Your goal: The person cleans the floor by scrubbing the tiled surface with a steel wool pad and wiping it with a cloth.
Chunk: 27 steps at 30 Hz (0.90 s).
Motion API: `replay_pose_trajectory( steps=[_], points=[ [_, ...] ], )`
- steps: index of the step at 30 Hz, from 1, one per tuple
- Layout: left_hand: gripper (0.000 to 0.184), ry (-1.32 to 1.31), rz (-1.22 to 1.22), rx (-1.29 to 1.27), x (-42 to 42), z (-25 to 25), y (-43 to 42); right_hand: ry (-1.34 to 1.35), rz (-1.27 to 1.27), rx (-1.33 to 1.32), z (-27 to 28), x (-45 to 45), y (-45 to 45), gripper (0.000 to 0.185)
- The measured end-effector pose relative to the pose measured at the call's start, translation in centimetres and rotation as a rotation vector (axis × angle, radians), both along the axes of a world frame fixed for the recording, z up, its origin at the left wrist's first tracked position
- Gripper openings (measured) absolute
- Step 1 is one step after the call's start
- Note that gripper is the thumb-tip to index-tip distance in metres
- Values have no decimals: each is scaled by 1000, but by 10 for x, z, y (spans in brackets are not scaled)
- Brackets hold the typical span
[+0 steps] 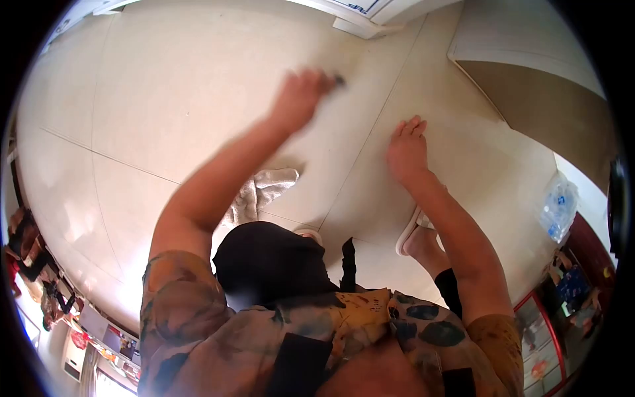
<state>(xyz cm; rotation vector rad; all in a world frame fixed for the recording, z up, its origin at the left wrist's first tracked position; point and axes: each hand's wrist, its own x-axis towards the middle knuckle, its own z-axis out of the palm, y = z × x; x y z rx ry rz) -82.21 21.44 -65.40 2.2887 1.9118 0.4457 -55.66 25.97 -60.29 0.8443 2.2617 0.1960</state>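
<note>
My left hand (301,99) is closed and blurred by motion above the pale tiled floor (165,106). From its fingers sticks out the tip of a small dark object (340,81), too smeared to name. To the right, my right hand (407,151) hangs over or rests on the floor, palm down. Its fingers are loosely stretched and I see nothing in them. A crumpled grey cloth (274,185) lies on the floor below my left forearm, partly hidden by it.
My slippered foot (413,235) and black-clothed knee (268,261) are close in. A pale cabinet-like piece (529,92) stands at the upper right, with plastic-wrapped bottles (559,206) below it. A white furniture base (367,26) borders the top. Various household items line the left edge.
</note>
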Motion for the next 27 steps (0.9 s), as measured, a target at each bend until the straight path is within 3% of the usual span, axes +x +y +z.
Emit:
replay_pose_trajectory(
  steps=[3,5,7,9,11,12,15,17,19,20,21,23,25,27],
  points=[
    [41,-77,-475,-220,66,21,-79,95,13,42,-10,8,-1,52],
    [38,-152,-532,-174,54,11,-110,115,13,56,-12,9,-2,52],
    [36,-257,-245,-401,9,27,-84,122,8,61,-12,9,-2,52],
    [36,-55,90,-147,-35,24,-59,119,15,64,-8,8,-2,51],
    [42,139,244,-20,-39,23,-42,157,3,65,-9,8,-2,51],
    [46,116,252,-2,-22,18,-43,174,-7,67,-10,8,-2,51],
    [42,-144,-244,-103,45,13,-82,286,-31,38,-38,25,2,51],
    [37,-43,-399,-78,67,15,-102,298,-37,24,-38,25,4,51],
    [39,-26,-197,-203,37,18,-76,326,-28,15,-38,28,5,50],
    [42,-37,-34,52,14,10,-59,349,-20,10,-36,30,4,50],
    [41,96,160,53,-6,13,-38,356,-18,4,-36,30,5,49],
    [39,211,275,13,-17,20,-19,352,-27,-14,-36,32,7,48],
    [38,63,110,-38,16,20,-30,318,-76,-77,-26,34,14,47],
    [33,-321,-297,-232,68,18,-56,260,-145,-195,2,39,21,48]
  ],
)
